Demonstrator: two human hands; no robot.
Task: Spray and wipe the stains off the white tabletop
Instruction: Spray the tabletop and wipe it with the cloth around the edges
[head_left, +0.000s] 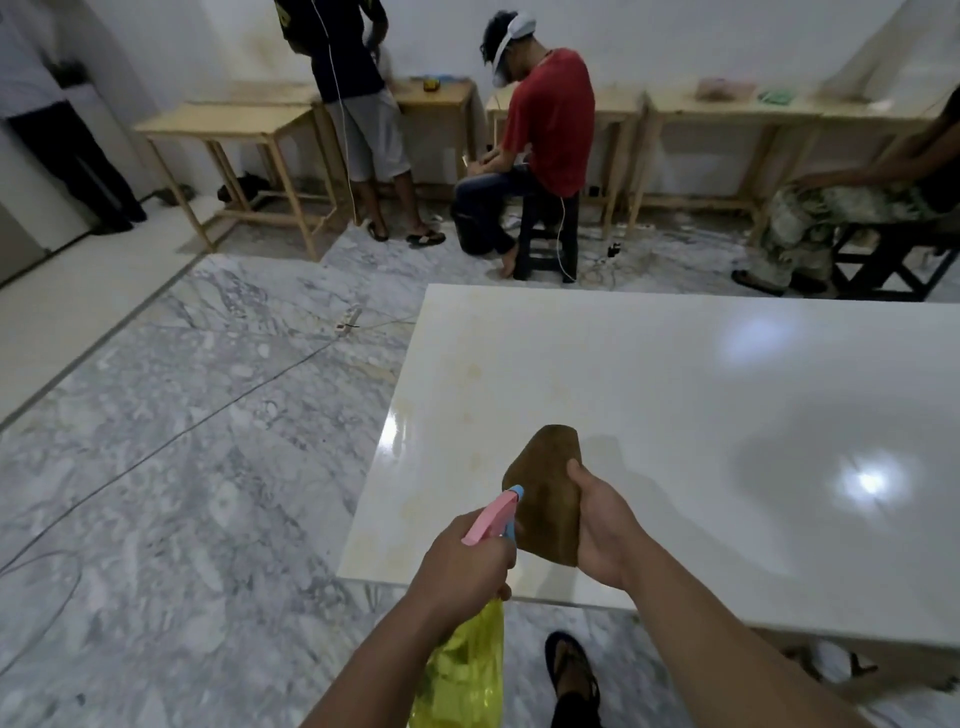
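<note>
Two hands work at the near left corner of the white tabletop (675, 395): the left hand (457, 566) has its fingers wrapped around the neck of a yellow spray bottle (462, 670) with a pink trigger head (493, 517), the nozzle pointing toward the tabletop. The right hand (602, 525) grips a folded brown cloth (545, 493) just above the tabletop's near edge, beside the nozzle. Faint yellowish stains (467, 395) spread over the tabletop's left part, beyond the cloth.
</note>
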